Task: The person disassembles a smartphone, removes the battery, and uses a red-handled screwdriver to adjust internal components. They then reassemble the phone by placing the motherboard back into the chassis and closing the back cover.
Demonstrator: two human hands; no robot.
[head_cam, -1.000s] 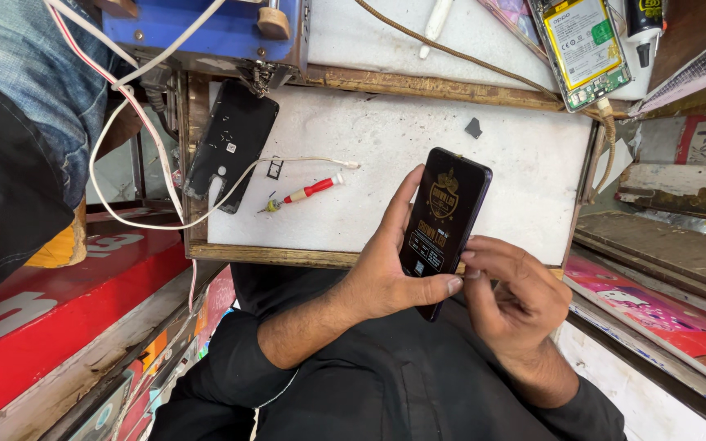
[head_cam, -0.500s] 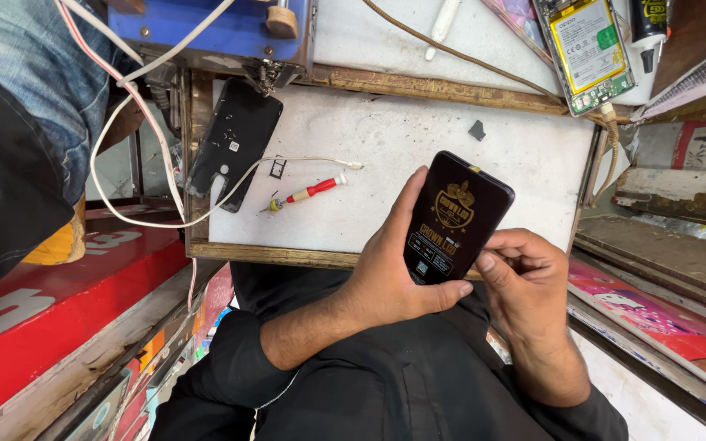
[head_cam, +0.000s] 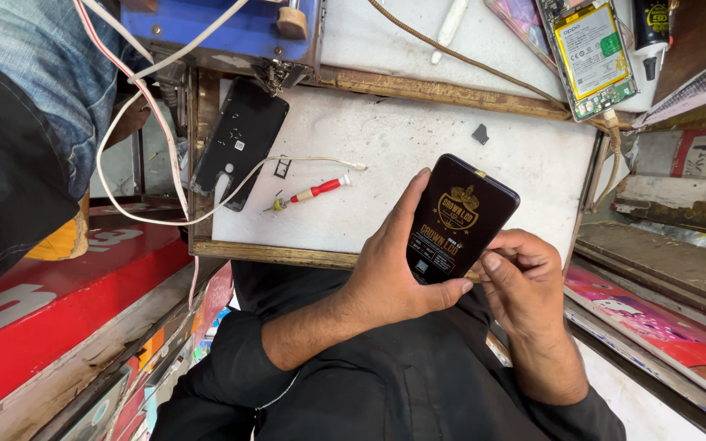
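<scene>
A: Big picture first: the white workboard (head_cam: 418,155) takes up the middle of the scene, worn wooden edging round it, with a red counter (head_cam: 51,294) down on the left.

B: And just above its near edge, the dark phone panel (head_cam: 459,219), printed gold emblem facing up. The left hand (head_cam: 398,269) is clamped on it, thumb under the near end, fingers running up its left side.

A: That's the change. A second ago the panel stood more upright, with the right hand's fingers pressed to its lower edge. Now it leans over to the right and sits higher.

B: Yes, and the right hand (head_cam: 525,282) has slid off to the panel's right side. Fingers curled, tips just at the edge, but I can't tell whether they grip it or only touch.

A: So my read is that the weight has passed to the left hand, freeing the right for finer work at that edge.

B: Nothing on the board has shifted, mind. The black phone (head_cam: 240,140) lies far left, with a white cable (head_cam: 149,155) looping over it.

A: Then the red-handled screwdriver (head_cam: 308,193) near the middle, well apart from both hands.

B: Smallest of all, the little card tray (head_cam: 283,168), just beyond the screwdriver.
</scene>
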